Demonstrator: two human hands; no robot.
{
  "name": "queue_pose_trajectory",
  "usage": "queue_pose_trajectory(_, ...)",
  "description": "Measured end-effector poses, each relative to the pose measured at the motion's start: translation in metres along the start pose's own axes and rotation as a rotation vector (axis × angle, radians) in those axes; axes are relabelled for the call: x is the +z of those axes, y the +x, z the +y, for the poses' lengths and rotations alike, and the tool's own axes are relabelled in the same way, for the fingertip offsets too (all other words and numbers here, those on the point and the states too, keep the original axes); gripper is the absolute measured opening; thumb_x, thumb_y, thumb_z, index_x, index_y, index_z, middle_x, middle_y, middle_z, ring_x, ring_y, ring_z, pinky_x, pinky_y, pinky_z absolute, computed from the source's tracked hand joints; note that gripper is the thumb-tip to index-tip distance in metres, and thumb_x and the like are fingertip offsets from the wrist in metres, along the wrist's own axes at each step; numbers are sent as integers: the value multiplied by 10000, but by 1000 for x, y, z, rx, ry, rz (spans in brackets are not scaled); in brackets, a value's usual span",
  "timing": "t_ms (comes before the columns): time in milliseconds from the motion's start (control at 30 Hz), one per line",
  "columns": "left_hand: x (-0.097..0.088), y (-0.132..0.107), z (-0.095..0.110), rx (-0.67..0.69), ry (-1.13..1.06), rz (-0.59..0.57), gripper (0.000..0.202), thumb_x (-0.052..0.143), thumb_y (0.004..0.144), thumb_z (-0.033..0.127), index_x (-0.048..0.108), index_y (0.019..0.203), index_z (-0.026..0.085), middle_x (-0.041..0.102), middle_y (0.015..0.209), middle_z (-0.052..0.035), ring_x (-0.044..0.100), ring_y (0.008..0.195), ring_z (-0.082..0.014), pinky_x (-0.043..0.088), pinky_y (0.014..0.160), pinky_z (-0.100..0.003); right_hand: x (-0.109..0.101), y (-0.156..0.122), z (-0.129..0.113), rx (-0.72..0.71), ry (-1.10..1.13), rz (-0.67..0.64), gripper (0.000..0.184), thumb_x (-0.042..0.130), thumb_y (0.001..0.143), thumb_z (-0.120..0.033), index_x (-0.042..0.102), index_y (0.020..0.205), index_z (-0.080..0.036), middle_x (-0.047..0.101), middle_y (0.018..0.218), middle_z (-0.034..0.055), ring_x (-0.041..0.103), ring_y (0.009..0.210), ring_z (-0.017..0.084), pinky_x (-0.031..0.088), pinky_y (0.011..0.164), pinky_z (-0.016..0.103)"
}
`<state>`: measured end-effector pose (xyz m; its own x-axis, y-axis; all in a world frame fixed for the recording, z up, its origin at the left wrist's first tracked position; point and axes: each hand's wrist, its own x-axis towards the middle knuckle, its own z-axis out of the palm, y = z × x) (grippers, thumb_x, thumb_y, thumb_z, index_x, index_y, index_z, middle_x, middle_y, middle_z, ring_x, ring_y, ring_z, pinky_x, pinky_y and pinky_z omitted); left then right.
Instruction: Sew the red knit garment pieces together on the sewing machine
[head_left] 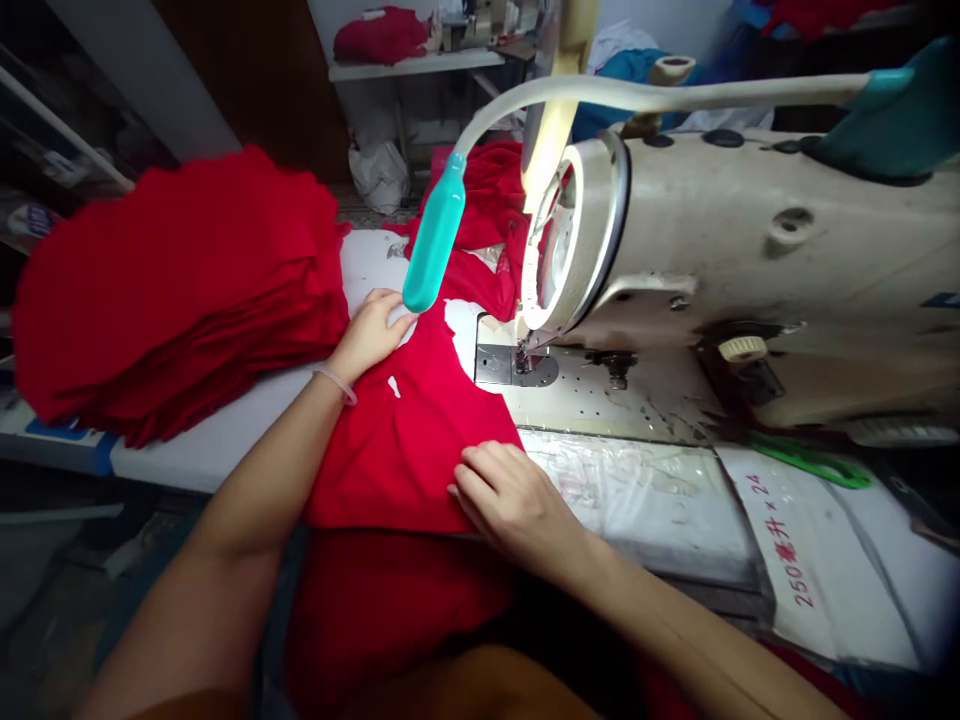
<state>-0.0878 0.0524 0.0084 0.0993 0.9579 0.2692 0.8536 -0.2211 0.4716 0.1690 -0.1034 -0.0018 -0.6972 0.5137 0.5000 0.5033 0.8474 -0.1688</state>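
Note:
A piece of red fabric (420,430) lies spread left of the sewing machine's needle plate (495,365), with its lower part hanging over the table's front edge. My left hand (371,335) rests at the fabric's far left edge, thumb and fingers apart; the lamp hides some fingertips. At the fabric's near right edge, my right hand (510,495) has its fingers curled in and closed on the cloth. The presser foot (523,352) stands to the right of the fabric, apart from it. A small white mark (394,386) shows on the fabric.
The sewing machine (675,240) fills the right side. A teal-tipped lamp (436,235) hangs over my left hand. A tall stack of red pieces (180,290) sits at left, more red cloth (487,200) lies behind, and a green-handled tool (810,460) rests at right.

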Motion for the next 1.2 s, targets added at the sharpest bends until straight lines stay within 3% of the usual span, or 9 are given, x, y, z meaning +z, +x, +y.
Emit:
queue_pose_trajectory(200, 9, 16, 5, 189, -129, -91, 351, 555, 888, 327, 681, 1150, 130, 588, 1232, -122, 545, 1217, -238, 367, 1142, -377, 14, 8, 10, -21, -23, -9, 162, 512, 972, -187, 645, 1027, -112, 650, 978, 113, 510, 854, 208, 391, 720, 332)
queue_pose_trajectory(433, 9, 22, 19, 361, 98, -303, 388, 504, 840, 170, 694, 1174, 223, 566, 1342, -79, 486, 1298, -273, 354, 1131, -461, 13, -4, 7, 13, -10, -4, 193, 550, 953, -199, 654, 1081, -99, 666, 1040, 126, 532, 900, 229, 446, 742, 350)
queue_pose_trajectory(600, 5, 24, 28, 294, 137, 51, 254, 496, 914, 215, 726, 1012, 174, 612, 1305, -105, 508, 1271, -284, 343, 1107, -481, 15, -7, 6, 46, -11, 13, 210, 556, 945, -205, 644, 1104, -100, 665, 1078, 143, 570, 944, 249, 506, 774, 377)
queue_pose_trajectory(733, -28, -16, 50, 221, 18, 252, 179, 535, 907, 230, 703, 934, 174, 669, 1212, -83, 593, 1170, -240, 423, 1048, -396, 18, -9, 4, 212, -89, 147, 596, 599, 926, -267, 404, 1437, -29, 552, 1323, 237, 476, 1258, 334, 472, 1026, 480)
queue_pose_trajectory(833, -65, -66, 77, 270, -148, -51, 127, 570, 900, 259, 663, 881, 175, 724, 1028, -49, 673, 976, -187, 512, 899, -296, 19, -5, 3, 296, -133, 151, 836, 618, 912, -298, 159, 1554, -24, 436, 1453, 263, 370, 1373, 360, 407, 1111, 515)
queue_pose_trajectory(933, -98, -101, 103, 229, -199, -142, 141, 576, 928, 284, 672, 870, 198, 733, 920, -22, 684, 839, -157, 524, 763, -235, 20, 1, 4, 305, -143, 109, 823, 575, 932, -292, 119, 1566, -32, 392, 1502, 255, 329, 1410, 360, 385, 1129, 524)
queue_pose_trajectory(1067, -108, -111, 119, 441, -538, -957, 111, 666, 895, 348, 709, 903, 246, 744, 866, 13, 690, 743, -126, 521, 684, -177, 20, 7, 9, 208, -148, 58, 543, 418, 943, -98, 386, 1485, -87, 457, 1475, 205, 361, 1401, 327, 398, 1111, 502)
queue_pose_trajectory(1100, -101, -109, 117, 422, -576, -1021, 132, 641, 914, 353, 711, 918, 242, 744, 876, 9, 692, 763, -127, 523, 707, -179, 20, 7, 10, 162, -156, 51, 488, 390, 938, -61, 480, 1416, -89, 519, 1418, 196, 415, 1362, 310, 419, 1090, 479)
queue_pose_trajectory(1200, -62, -98, 102, 173, -438, -618, 270, 466, 1006, 327, 692, 966, 186, 726, 941, -31, 671, 874, -156, 517, 864, -263, 17, 7, 14, 46, -165, 72, 313, 394, 954, -52, 664, 1110, -75, 676, 1135, 175, 579, 1135, 262, 477, 983, 403)
